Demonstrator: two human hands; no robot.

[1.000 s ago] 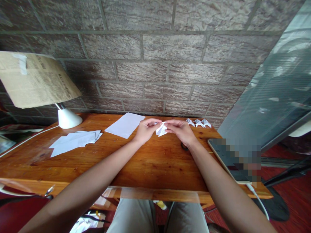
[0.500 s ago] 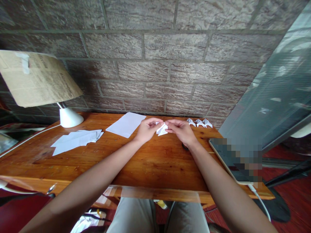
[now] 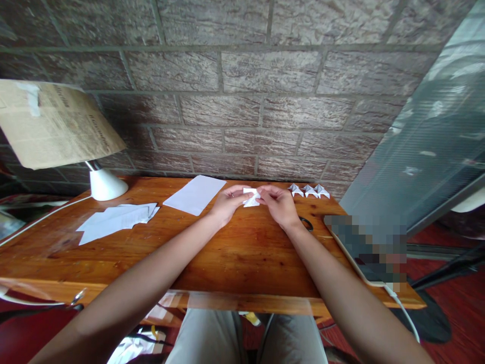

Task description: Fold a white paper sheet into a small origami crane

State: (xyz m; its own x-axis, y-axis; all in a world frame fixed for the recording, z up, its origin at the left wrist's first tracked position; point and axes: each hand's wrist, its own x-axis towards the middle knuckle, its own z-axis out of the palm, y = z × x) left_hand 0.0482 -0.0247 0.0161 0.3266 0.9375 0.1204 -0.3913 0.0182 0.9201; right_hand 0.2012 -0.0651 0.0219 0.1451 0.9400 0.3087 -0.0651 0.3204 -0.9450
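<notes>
Small white folded-paper piece (image 3: pixel 251 200): in the head view I hold it over the far part of the brown wooden worktop (image 3: pixel 246 253), my grip narrow, pinched between both hands' fingertips. My left hand (image 3: pixel 228 203) meets it from nine o'clock, my right hand (image 3: pixel 279 203) from three; both touch it, so neither is nearer. Its long axis I cannot tell, with fingers covering both sides. Beyond my right hand, toward three o'clock, stand three pointed white folded-paper shapes (image 3: pixel 309 191).
</notes>
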